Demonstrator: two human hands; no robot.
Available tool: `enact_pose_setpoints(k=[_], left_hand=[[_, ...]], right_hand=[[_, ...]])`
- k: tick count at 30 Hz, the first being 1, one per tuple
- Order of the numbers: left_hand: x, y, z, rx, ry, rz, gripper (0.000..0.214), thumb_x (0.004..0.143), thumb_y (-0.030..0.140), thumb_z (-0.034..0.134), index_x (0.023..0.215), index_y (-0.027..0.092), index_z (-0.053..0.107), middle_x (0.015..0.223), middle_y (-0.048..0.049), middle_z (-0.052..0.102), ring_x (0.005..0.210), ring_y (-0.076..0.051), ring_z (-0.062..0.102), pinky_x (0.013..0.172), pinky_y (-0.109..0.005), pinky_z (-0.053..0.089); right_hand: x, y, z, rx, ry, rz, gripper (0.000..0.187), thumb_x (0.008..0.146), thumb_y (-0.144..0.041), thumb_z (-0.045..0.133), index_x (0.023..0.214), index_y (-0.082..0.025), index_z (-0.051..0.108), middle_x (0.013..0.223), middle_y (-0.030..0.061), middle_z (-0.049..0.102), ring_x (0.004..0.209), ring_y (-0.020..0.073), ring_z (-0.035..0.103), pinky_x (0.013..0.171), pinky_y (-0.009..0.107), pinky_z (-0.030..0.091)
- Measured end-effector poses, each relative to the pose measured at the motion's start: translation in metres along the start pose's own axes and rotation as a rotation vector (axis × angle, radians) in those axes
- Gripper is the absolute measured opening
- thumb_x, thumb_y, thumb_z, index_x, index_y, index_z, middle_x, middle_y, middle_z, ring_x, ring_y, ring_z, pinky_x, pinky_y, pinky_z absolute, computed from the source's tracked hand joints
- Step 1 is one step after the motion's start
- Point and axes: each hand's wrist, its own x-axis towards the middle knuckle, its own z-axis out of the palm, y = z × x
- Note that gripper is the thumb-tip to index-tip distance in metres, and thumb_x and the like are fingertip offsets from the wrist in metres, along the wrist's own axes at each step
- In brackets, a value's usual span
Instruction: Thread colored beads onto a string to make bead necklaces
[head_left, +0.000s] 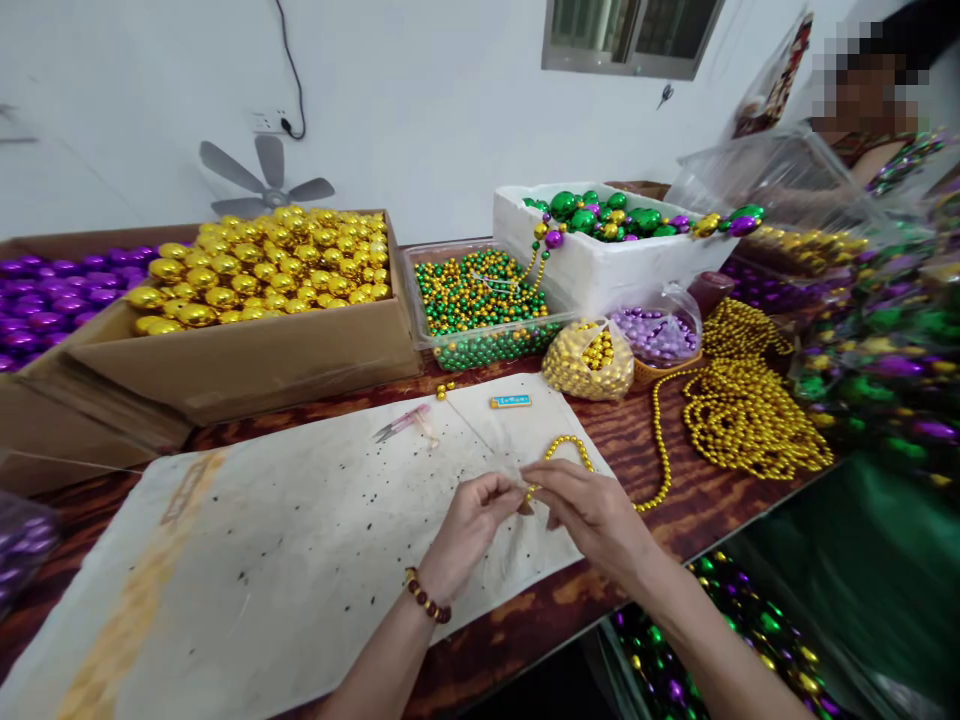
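Note:
My left hand (471,525) and my right hand (592,515) meet over a stained white sheet (300,540) on the wooden table. Both pinch the end of a gold bead strand (570,447). The strand loops up past my fingers, then trails right along the table to a heap of gold bead strands (750,415). A brown bead bracelet (427,598) circles my left wrist.
Small snips (401,423) and a blue lighter (511,401) lie on the sheet. Behind stand a cardboard box of gold balls (262,265), purple balls (45,300), a clear tub of green-gold beads (480,300), a white box (600,260), bagged beads (589,362). Another person (885,110) is at far right.

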Motion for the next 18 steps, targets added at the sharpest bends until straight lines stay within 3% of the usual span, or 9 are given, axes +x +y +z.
enact_pose_setpoints(k=[2,4,6,9,12,15,18], left_hand=[[0.003,0.001,0.001,0.038,-0.046,0.003,0.018,0.083,0.03,0.059,0.074,0.016,0.064,0.073,-0.0029,0.063,0.074,-0.015,0.057,0.072,-0.026,0.041],[0.006,0.001,0.002,0.064,-0.083,-0.002,0.019,0.083,0.03,0.059,0.071,0.016,0.063,0.068,-0.0017,0.061,0.068,-0.014,0.054,0.067,-0.025,0.04],[0.009,0.0,0.001,0.091,-0.124,-0.003,0.019,0.082,0.03,0.06,0.07,0.016,0.063,0.066,-0.0013,0.061,0.065,-0.013,0.052,0.064,-0.025,0.038],[0.014,0.001,-0.005,0.188,-0.164,0.019,0.018,0.08,0.031,0.062,0.073,0.015,0.068,0.069,-0.0024,0.063,0.066,-0.013,0.053,0.065,-0.025,0.039],[0.018,0.008,-0.013,0.273,-0.17,0.04,0.017,0.079,0.031,0.064,0.079,0.016,0.072,0.073,-0.0034,0.066,0.069,-0.014,0.054,0.066,-0.024,0.039],[0.019,0.012,-0.015,0.218,-0.188,0.061,0.016,0.079,0.03,0.066,0.083,0.016,0.072,0.077,-0.0042,0.067,0.07,-0.014,0.056,0.067,-0.024,0.041],[0.018,0.008,-0.006,0.068,-0.161,0.124,0.015,0.082,0.029,0.064,0.083,0.015,0.069,0.075,-0.0039,0.066,0.072,-0.014,0.058,0.07,-0.025,0.044]], right_hand=[[0.006,0.005,-0.006,-0.194,-0.089,-0.081,0.031,0.093,-0.016,0.045,0.113,-0.026,0.066,0.11,0.0068,0.065,0.08,0.0163,0.064,0.068,0.025,0.049],[0.01,0.011,-0.008,-0.309,-0.152,-0.107,0.03,0.092,-0.013,0.045,0.104,-0.025,0.069,0.093,0.0061,0.066,0.082,0.017,0.062,0.069,0.024,0.046],[0.011,0.017,-0.01,-0.354,-0.161,-0.097,0.029,0.092,-0.011,0.044,0.095,-0.023,0.071,0.079,0.0044,0.062,0.074,0.0159,0.06,0.065,0.023,0.043],[0.006,0.023,-0.017,-0.305,-0.147,-0.035,0.027,0.091,-0.012,0.045,0.09,-0.021,0.07,0.076,0.0034,0.06,0.069,0.0152,0.056,0.06,0.024,0.039],[-0.007,0.025,-0.024,0.012,-0.194,0.135,0.022,0.09,-0.018,0.05,0.093,-0.022,0.071,0.076,0.0025,0.061,0.064,0.0137,0.053,0.058,0.023,0.038],[-0.019,0.025,-0.017,0.612,-0.22,0.356,0.017,0.088,-0.026,0.057,0.093,-0.019,0.072,0.066,0.0004,0.057,0.054,0.0104,0.048,0.053,0.023,0.036],[-0.02,0.023,0.005,1.132,-0.005,0.38,0.018,0.085,-0.028,0.063,0.096,-0.017,0.071,0.061,-0.0025,0.049,0.049,0.0065,0.038,0.05,0.021,0.033]])
